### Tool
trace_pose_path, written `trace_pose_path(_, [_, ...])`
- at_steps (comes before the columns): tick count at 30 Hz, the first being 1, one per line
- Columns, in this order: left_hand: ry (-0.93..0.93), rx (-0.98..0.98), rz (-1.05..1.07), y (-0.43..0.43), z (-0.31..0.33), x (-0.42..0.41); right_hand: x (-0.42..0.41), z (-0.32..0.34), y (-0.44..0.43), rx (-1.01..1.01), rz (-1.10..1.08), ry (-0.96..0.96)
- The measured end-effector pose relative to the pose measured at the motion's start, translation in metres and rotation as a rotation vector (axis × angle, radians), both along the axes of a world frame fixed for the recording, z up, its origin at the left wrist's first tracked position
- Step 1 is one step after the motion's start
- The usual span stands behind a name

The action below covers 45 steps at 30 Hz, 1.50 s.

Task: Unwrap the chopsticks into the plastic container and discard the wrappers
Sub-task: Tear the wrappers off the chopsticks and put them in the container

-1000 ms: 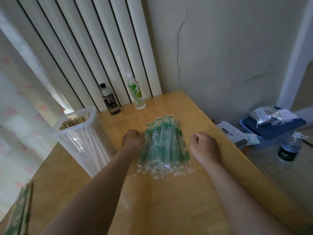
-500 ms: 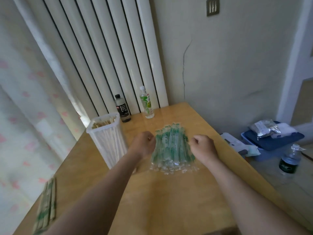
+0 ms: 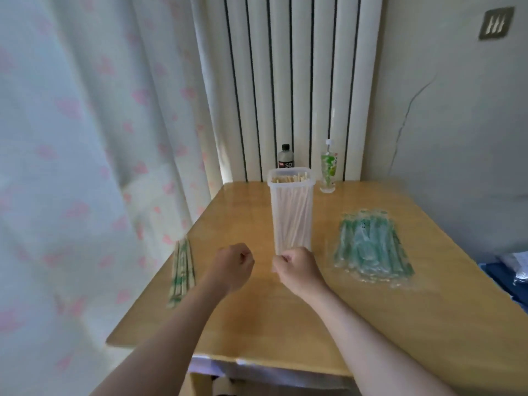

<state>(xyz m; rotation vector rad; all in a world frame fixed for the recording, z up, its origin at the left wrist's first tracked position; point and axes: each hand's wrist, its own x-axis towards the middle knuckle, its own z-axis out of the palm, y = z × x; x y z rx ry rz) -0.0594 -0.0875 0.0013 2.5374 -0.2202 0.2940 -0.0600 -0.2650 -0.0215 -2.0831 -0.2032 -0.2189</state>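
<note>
A tall clear plastic container (image 3: 291,212) stands upright on the wooden table (image 3: 285,318), filled with bare chopsticks. A flat pile of clear wrappers with green print (image 3: 371,247) lies to its right. A few wrapped chopsticks (image 3: 181,271) lie along the table's left edge. My left hand (image 3: 233,265) and my right hand (image 3: 297,270) are both curled into fists just in front of the container. Neither fist shows anything held. They hover close together above the table.
A dark bottle (image 3: 285,158) and a clear bottle with a green label (image 3: 329,167) stand at the table's far edge against a white radiator (image 3: 285,81). A curtain (image 3: 85,167) hangs on the left. A blue box (image 3: 511,278) sits low at the right.
The view swung left. Both fists moved from the sides of the wrapper pile leftward, and are now in front of the container.
</note>
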Motion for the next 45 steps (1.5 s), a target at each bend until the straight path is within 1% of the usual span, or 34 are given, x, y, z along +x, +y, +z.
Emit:
trace_pose_path(2, [-0.034, -0.001, 0.079, 0.031, -0.009, -0.004, 0.001, -0.003, 0.028, -0.013, 0.048, 0.054])
trace_pose_path(6, [-0.058, 0.018, 0.286, 0.084, -0.033, -0.01, 0.005, -0.011, 0.078, -0.124, 0.127, 0.164])
trace_pose_path(10, [-0.022, 0.078, 0.405, 0.12, -0.059, -0.013, 0.01, -0.015, 0.121, -0.239, 0.193, 0.178])
trace_pose_path(15, [0.003, 0.046, 0.404, 0.132, -0.073, -0.011, 0.017, -0.024, 0.165, -0.284, 0.201, 0.202])
trace_pose_path(17, [-0.007, 0.05, 0.398, 0.133, -0.075, -0.009, 0.019, -0.028, 0.176, -0.365, 0.168, 0.225])
trace_pose_path(20, [-0.001, 0.059, 0.388, 0.133, -0.078, -0.008, 0.021, -0.032, 0.184, -0.503, 0.094, 0.196])
trace_pose_path(26, [-0.002, 0.015, 0.384, 0.137, -0.084, -0.004, 0.024, -0.028, 0.191, -0.557, 0.077, 0.24])
trace_pose_path(29, [-0.008, -0.005, 0.37, 0.138, -0.084, -0.004, 0.026, -0.023, 0.198, -0.618, 0.07, 0.252])
trace_pose_path(33, [-0.018, -0.022, 0.356, 0.142, -0.084, -0.004, 0.027, -0.018, 0.208, -0.649, 0.027, 0.295])
trace_pose_path(37, [-0.003, -0.019, 0.352, 0.142, -0.085, -0.003, 0.029, -0.008, 0.212, -0.717, 0.074, 0.341])
trace_pose_path(39, [-0.002, -0.015, 0.355, 0.141, -0.086, -0.003, 0.031, -0.001, 0.211, -0.697, 0.092, 0.382])
trace_pose_path(40, [-0.003, -0.016, 0.353, 0.141, -0.086, -0.003, 0.033, 0.001, 0.209, -0.649, 0.082, 0.409])
trace_pose_path(43, [-0.015, -0.032, 0.358, 0.141, -0.086, -0.003, 0.036, 0.007, 0.196, -0.361, 0.007, 0.477])
trace_pose_path(45, [-0.026, -0.033, 0.359, 0.142, -0.086, -0.004, 0.038, 0.01, 0.181, -0.192, -0.049, 0.428])
